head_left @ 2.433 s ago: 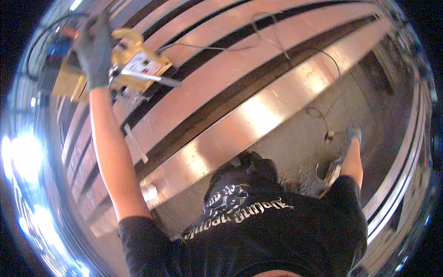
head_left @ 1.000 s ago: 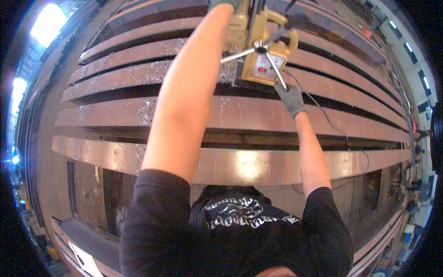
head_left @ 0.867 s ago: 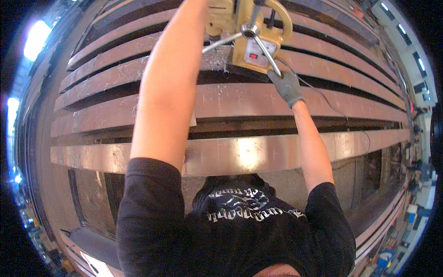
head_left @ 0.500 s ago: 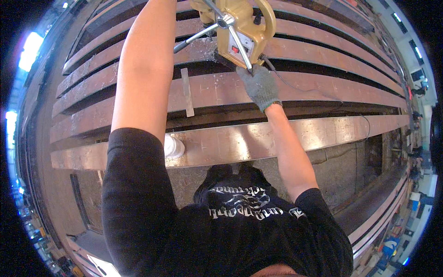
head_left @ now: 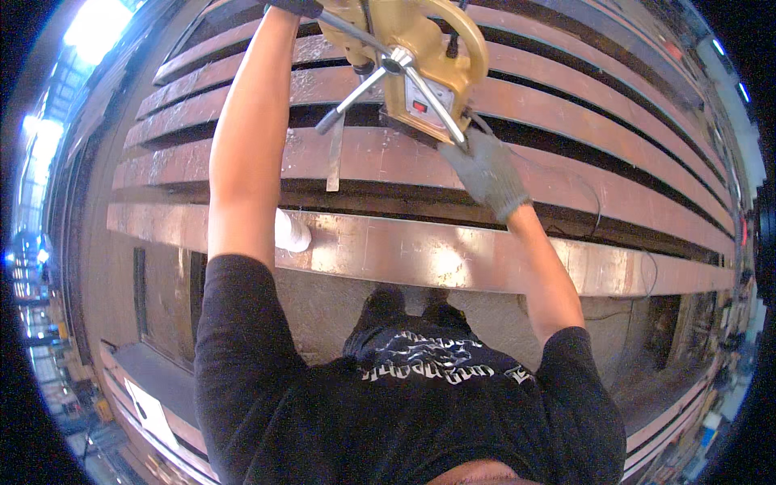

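A tan magnetic drill [head_left: 432, 40] with a red switch stands on the steel bars at the top of the view. From its hub spreads a three-spoke feed handle [head_left: 398, 61]. My right hand [head_left: 487, 174], in a grey knit glove, closes on the end of the lower right spoke. At the top edge, my left hand [head_left: 296, 6] wears a dark glove and is partly cut off. The upper left spoke runs into it, and its fingers look closed there. The third spoke points down and left, untouched. Beneath its tip, a flat metal strip [head_left: 335, 162] lies across a bar.
Long reddish-brown steel bars [head_left: 388, 166] run side by side, with dark gaps between them. A white cylindrical item [head_left: 293, 233] sits on the nearest bar beside my left forearm. A thin cable [head_left: 594, 198] trails right from the drill. A white sheet [head_left: 151, 411] lies at lower left.
The feed handle has turned a little counterclockwise, its lower spoke swinging right with my right hand. My left hand has come into view at the top. The whole view has shifted.
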A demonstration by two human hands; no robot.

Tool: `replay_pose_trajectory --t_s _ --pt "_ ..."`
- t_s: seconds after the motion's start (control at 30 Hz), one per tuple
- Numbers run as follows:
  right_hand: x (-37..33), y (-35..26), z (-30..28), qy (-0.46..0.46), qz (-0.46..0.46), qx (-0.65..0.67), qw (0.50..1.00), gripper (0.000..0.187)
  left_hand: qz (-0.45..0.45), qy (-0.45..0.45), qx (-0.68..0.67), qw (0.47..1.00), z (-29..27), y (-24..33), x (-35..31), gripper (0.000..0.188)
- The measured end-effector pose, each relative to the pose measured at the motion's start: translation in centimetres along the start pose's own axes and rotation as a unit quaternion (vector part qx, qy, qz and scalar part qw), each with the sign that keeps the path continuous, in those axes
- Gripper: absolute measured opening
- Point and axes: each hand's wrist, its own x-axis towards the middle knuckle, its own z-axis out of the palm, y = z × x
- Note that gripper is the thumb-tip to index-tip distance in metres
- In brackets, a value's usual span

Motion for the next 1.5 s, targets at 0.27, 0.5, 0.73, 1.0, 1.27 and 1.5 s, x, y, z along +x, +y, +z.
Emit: replay_pose_trajectory --t_s 0.27,0.5,0.73,1.0,1.27,1.5 --pt "1.2 2.9 -9.9 -0.192 0.017 -0.102 0.976 0.048 -0.112 0.120 0.257 0.952 0.5 10.0 -6.4 0.085" --pt "2.8 4.5 -11.3 -0.239 0.007 -0.144 0.960 0.050 -0.143 0.182 0.458 0.858 0.3 16.0 -11.3 0.083" --pt "-4.9 1.8 0.0 -0.098 -0.003 -0.048 0.994 0.050 -0.022 0.098 0.242 0.965 -6.4 5.8 -11.0 0.077" --pt "-8.7 -1.9 7.5 -0.030 -0.089 0.004 0.996 0.049 -0.056 0.024 0.150 0.987 -8.8 0.9 -10.4 0.102" --pt "-7.1 4.3 -7.1 -0.107 -0.050 -0.096 0.988 0.037 -0.045 0.049 0.161 0.985 -2.4 9.2 -13.7 0.124" --pt "-10.5 1.9 -4.5 0.013 0.015 -0.089 0.996 0.047 0.007 0.106 0.211 0.972 -1.7 5.2 -10.0 0.130"
